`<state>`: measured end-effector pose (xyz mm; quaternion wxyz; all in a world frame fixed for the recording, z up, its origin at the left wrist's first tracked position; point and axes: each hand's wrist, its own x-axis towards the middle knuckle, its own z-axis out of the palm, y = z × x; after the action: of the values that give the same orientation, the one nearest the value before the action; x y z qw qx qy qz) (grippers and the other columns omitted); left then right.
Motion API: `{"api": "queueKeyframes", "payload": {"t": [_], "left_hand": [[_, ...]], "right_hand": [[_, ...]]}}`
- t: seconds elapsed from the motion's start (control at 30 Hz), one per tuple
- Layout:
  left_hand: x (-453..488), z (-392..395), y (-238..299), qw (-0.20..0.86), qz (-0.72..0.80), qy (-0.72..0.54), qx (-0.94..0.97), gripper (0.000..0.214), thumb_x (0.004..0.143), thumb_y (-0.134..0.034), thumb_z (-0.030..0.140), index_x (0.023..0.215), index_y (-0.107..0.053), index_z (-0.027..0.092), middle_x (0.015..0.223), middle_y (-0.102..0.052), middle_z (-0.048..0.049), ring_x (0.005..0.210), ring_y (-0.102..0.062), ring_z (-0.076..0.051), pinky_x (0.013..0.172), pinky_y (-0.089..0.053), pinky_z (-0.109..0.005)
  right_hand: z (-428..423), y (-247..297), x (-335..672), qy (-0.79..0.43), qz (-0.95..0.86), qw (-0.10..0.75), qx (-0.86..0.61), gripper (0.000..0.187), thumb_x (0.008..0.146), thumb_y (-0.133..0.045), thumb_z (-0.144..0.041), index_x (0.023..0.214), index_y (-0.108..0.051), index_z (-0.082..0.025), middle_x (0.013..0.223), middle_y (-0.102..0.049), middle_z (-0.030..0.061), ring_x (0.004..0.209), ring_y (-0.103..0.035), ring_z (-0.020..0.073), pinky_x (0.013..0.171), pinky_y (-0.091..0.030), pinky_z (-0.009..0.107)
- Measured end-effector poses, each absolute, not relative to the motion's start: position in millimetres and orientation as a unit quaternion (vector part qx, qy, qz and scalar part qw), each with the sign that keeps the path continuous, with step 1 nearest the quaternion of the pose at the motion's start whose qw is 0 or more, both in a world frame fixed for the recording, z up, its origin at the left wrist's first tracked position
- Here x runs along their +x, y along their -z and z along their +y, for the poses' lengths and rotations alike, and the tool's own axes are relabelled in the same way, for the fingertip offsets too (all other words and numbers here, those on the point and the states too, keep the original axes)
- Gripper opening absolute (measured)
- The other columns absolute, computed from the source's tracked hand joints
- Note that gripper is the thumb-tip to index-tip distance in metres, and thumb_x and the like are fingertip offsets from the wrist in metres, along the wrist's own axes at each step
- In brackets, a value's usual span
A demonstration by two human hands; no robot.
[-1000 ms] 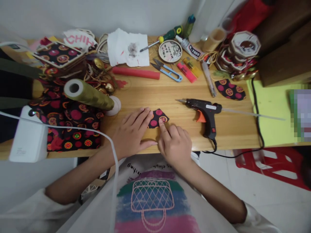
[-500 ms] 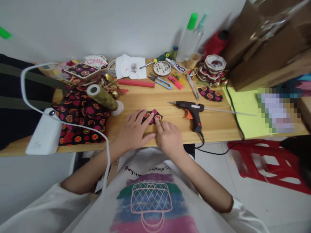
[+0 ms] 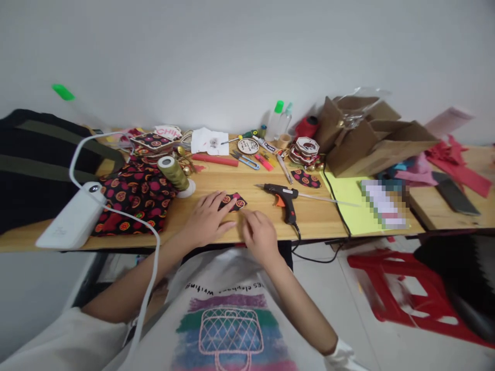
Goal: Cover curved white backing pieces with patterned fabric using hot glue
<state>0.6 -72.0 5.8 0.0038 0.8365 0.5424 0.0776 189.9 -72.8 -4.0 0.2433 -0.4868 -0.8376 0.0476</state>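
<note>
Under the spread, flat fingers of my left hand lies a small dark fabric piece with orange and magenta round patterns. Part of it is hidden by those fingers. My right hand is just right of and nearer than the piece, apart from it, its fingers curled in; I see nothing in them. A black hot glue gun with an orange trigger and a clear glue stick lies to the right. Beyond it rests a second patterned fabric piece.
Patterned cloth, a thread spool and a white device with a cable are at left. Blue thread snips and a red stick lie behind. Paper bags and a yellow sheet are at right.
My right hand has drawn off the fabric piece toward me, and its fingers have curled. My left hand stays on the piece. The camera view has tilted up and turned right.
</note>
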Motion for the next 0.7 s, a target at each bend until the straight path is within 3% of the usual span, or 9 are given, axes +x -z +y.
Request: {"api": "queueKeyframes", "payload": {"t": [0.1,0.2,0.3,0.47,0.7], "left_hand": [[-8.3,-71.2,-3.6,0.031,0.530,-0.097,0.842,0.052,0.097,-0.046,0.045,0.141,-0.052,0.020,0.145,-0.049,-0.0179,0.136,-0.043,-0.033,0.110,-0.038,-0.052],[-9.9,-69.4,-5.0,0.049,0.523,-0.121,0.842,0.045,0.096,-0.047,0.044,0.132,-0.061,0.020,0.142,-0.051,-0.0163,0.134,-0.045,-0.032,0.109,-0.038,-0.052],[2.3,-65.5,-8.6,0.046,0.540,-0.172,0.822,0.034,0.094,-0.052,0.037,0.116,-0.068,0.017,0.130,-0.058,-0.0158,0.123,-0.051,-0.032,0.105,-0.042,-0.051],[33.8,-54.1,-12.0,0.062,0.595,-0.195,0.777,0.016,0.087,-0.063,0.029,0.097,-0.068,0.017,0.100,-0.063,-0.0106,0.100,-0.057,-0.028,0.085,-0.048,-0.043],[43.2,-41.1,-13.4,0.098,0.632,-0.187,0.746,0.007,0.086,-0.066,0.025,0.083,-0.063,0.019,0.091,-0.061,-0.0065,0.094,-0.057,-0.025,0.080,-0.046,-0.040]], "right_hand": [[-77.4,0.2,211.5,-0.028,-0.773,0.298,-0.559,0.027,0.094,-0.043,-0.023,0.099,-0.069,-0.016,0.082,-0.065,0.0075,0.080,-0.059,0.0194,0.074,-0.047,0.031],[-69.7,-5.9,240.7,-0.001,-0.691,0.318,-0.649,0.032,0.095,-0.043,-0.038,0.099,-0.065,-0.014,0.086,-0.063,0.0113,0.081,-0.056,0.0241,0.074,-0.045,0.038],[-52.5,-7.5,261.1,0.001,-0.637,0.296,-0.712,0.047,0.089,-0.049,-0.053,0.106,-0.062,-0.011,0.094,-0.063,0.0167,0.086,-0.057,0.0291,0.073,-0.044,0.041],[-29.6,-0.8,257.9,-0.036,-0.620,0.237,-0.747,0.062,0.079,-0.055,-0.070,0.101,-0.060,-0.012,0.093,-0.062,0.0172,0.085,-0.059,0.0300,0.073,-0.045,0.041],[-17.2,2.5,245.3,-0.041,-0.618,0.195,-0.760,0.066,0.070,-0.062,-0.075,0.095,-0.059,-0.014,0.091,-0.062,0.0179,0.087,-0.059,0.0326,0.074,-0.046,0.044]]}}
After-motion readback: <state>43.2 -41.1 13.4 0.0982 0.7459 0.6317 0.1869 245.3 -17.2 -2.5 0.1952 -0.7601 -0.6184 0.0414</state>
